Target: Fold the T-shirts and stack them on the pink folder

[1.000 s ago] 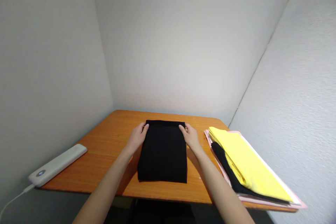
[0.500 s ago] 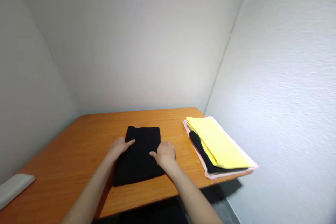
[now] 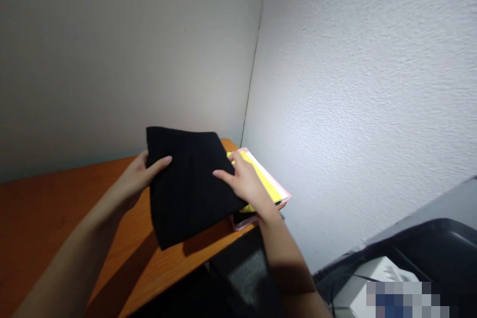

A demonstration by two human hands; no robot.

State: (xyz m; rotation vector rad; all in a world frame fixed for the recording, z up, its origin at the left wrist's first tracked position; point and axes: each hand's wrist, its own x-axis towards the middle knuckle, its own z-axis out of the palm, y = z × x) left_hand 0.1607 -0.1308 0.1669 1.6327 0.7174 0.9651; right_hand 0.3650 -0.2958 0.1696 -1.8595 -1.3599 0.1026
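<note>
A folded black cloth garment hangs above the table between my two hands, its flat face tilted toward me. My left hand grips its left edge, thumb on top and fingers underneath. At the right edge my right hand holds it the same way, thumb across the face. Just behind and below my right hand lies a stack of folded cloths, with a yellow cloth on top and pink and white edges showing. Much of that stack is hidden by the black garment and my right hand.
The wooden table runs along the back wall. A textured white wall rises on the right, beyond the stack. At lower right stand a black container and a white box, partly blurred by pixels.
The black garment has been lifted off the table and moved toward the stack at the right, held by both hands. My view has turned right, bringing the black container into sight.
</note>
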